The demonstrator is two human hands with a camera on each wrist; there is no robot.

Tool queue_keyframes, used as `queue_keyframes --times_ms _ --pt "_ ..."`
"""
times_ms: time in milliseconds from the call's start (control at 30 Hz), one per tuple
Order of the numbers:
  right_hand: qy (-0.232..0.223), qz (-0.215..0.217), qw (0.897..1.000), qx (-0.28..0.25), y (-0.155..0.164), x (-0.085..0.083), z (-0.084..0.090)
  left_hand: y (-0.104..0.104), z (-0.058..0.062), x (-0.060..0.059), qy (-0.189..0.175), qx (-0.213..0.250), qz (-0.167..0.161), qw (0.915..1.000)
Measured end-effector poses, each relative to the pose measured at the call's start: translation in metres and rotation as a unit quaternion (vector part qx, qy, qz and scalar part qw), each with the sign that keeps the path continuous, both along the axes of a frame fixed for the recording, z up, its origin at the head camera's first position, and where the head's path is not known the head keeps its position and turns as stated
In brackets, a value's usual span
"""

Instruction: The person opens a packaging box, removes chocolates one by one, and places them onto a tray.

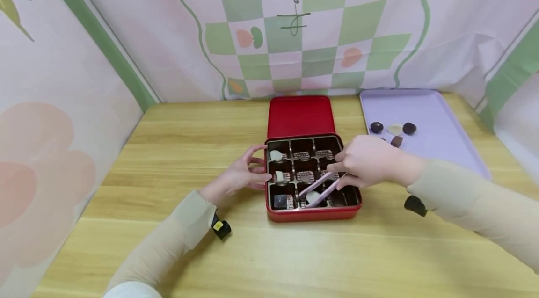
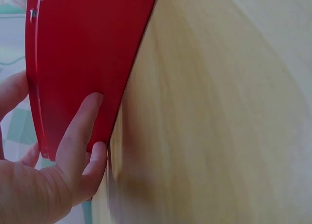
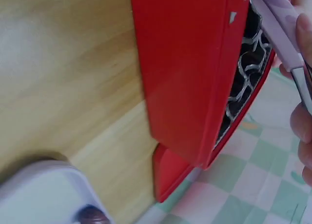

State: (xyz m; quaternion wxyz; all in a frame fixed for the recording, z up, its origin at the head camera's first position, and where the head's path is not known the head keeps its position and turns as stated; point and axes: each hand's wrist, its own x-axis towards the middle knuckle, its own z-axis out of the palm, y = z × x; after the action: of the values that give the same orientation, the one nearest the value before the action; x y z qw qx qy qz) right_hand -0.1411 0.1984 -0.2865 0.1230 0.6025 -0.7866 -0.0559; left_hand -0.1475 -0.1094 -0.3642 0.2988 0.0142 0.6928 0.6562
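Right hand (image 1: 370,162) pinches pink tongs (image 1: 322,189), tips at a white chocolate (image 1: 312,198) in the front-middle compartment of the red tin (image 1: 312,216), mid-worktop. Left hand (image 1: 244,175), fingers straight, rests against the tin's left wall.

Counts: one box, one lid, one tray, one pair of tongs, two hands.

One red box (image 1: 312,214) with nine compartments in three rows of three; one red lid (image 1: 301,116) behind it. One pair of pink tongs (image 1: 321,189). One lavender tray (image 1: 442,125) carrying four clear chocolates: two dark round ones (image 1: 376,127), one pale one (image 1: 395,128), one brown square one (image 1: 396,141); a possible fifth by the right hand (image 1: 366,161) is too hidden to count. Box pieces: three pale, one dark, others unclear. One left hand (image 1: 242,174). One desk (image 1: 269,251).
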Motion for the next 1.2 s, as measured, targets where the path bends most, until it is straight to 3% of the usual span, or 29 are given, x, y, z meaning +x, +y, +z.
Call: queue_keyframes --times_ms 300,500,833,1200 --pt "-0.018 0.011 0.995 -0.101 0.022 -0.003 -0.019 0.001 0.0 0.0 -0.004 0.001 0.002 1.0" --pt "-0.025 -0.026 0.985 -0.168 0.032 -0.003 -0.028 0.002 0.0 0.0 -0.011 0.003 0.009 0.9999" --pt "-0.008 -0.024 0.97 -0.242 0.043 -0.006 -0.039 0.001 0.002 0.001 -0.005 0.011 0.004 0.9999" --pt "-0.009 -0.09 0.957 -0.277 0.073 0.0 -0.049 0.002 0.001 0.001 -0.009 0.004 0.003 0.9999"
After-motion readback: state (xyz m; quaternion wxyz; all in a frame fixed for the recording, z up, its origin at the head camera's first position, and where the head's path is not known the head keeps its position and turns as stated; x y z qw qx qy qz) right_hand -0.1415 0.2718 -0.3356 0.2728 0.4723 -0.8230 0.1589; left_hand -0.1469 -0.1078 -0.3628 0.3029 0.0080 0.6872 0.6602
